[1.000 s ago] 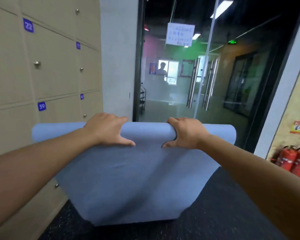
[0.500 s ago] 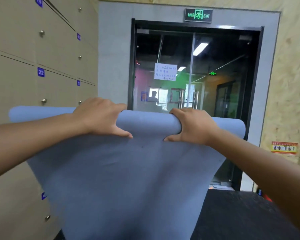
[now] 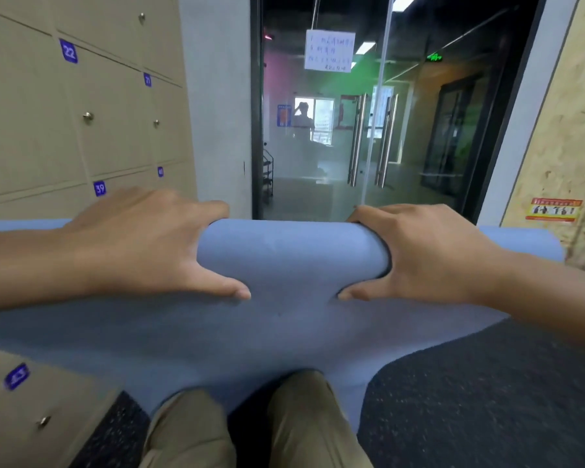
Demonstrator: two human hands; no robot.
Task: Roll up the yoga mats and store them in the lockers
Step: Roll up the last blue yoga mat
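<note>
Right in front of the glass double door, a pale blue foam yoga mat is held up at about chest height, its top edge rolled into a fat tube. Left hand has its grip wrapped over the roll, fingers curled across the top and thumb tucked under. Right hand does the same thing on the other side, so both are clamped on the roll with a bare bit of it showing between them. Unrolled part of the mat hangs down over the person's khaki trouser legs toward the dark speckled floor. Beige numbered lockers run along the left wall, doors all closed.
</note>
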